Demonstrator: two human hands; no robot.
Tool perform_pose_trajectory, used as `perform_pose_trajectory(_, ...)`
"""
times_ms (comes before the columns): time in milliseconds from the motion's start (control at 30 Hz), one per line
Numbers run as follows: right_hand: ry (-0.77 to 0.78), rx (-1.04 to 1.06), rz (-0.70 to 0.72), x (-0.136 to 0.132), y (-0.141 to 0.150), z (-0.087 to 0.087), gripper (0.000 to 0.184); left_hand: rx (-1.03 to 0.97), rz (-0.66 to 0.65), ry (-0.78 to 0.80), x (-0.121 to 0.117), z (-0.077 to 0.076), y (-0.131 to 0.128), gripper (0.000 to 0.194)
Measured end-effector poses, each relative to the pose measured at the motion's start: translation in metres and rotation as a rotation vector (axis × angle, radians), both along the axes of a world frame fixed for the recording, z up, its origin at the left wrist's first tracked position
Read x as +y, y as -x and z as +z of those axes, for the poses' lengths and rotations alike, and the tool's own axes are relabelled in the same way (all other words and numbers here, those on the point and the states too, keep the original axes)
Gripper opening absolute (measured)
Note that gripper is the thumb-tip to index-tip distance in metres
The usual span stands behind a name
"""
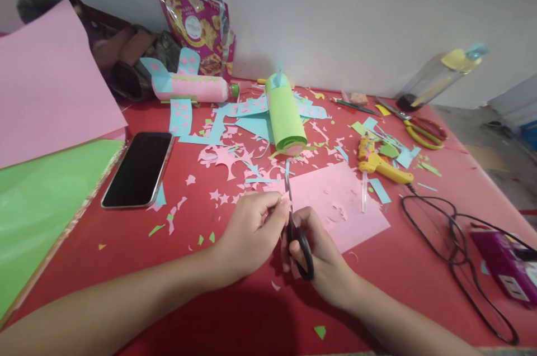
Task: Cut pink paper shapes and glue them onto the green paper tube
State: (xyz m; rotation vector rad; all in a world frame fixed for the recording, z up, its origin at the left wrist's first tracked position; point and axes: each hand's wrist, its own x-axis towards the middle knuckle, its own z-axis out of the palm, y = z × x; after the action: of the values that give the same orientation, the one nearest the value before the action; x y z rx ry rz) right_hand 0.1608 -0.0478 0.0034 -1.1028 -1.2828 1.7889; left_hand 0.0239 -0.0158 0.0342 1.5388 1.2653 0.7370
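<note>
My left hand [257,230] pinches a small scrap of pink paper [286,196], mostly hidden by the fingers. My right hand [321,252] is closed round the black handles of a pair of scissors [309,261]. The blades point away from me and meet the pink scrap at my left fingertips. Just beyond lies a sheet of pink paper [364,227] with small cut bits on it. Several pink paper stars [224,199] lie left of the blades. A green paper roll with blue wings [285,113] rests farther back, beside a pink-wrapped bottle with blue wings [197,89].
A phone [138,170] and large pink [54,82] and green sheets [50,199] occupy the left. At right are a yellow glue gun [384,166] with its cable, larger scissors [419,127], a clear bottle [436,79] and a purple box [503,266]. A snack bag [197,26] stands behind.
</note>
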Motion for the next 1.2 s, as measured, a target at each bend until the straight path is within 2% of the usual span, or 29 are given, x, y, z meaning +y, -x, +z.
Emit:
perform_pose_trajectory(133,0.019,0.077,-0.106,0.005,0.0,-0.002,0.035,-0.042,-0.024,0.058,0.001,0.001,0.0,0.032)
perform_pose_trajectory(333,-0.072,0.246,-0.252,0.013,-0.003,-0.007,0.036,-0.01,-0.139,0.073,0.005,-0.003,0.002,0.029)
perform_pose_trajectory(533,0.044,0.251,-0.422,0.018,-0.002,0.002,0.033,0.01,-0.258,0.066,0.006,-0.008,0.002,0.033)
perform_pose_trajectory(1067,0.006,0.258,-0.304,0.016,-0.005,0.0,0.034,0.078,-0.554,0.133,0.017,-0.006,0.012,0.03)
perform_pose_trajectory(1200,-0.001,0.237,-0.289,0.017,-0.005,0.0,0.034,0.068,-0.568,0.155,0.02,-0.005,0.014,0.03)
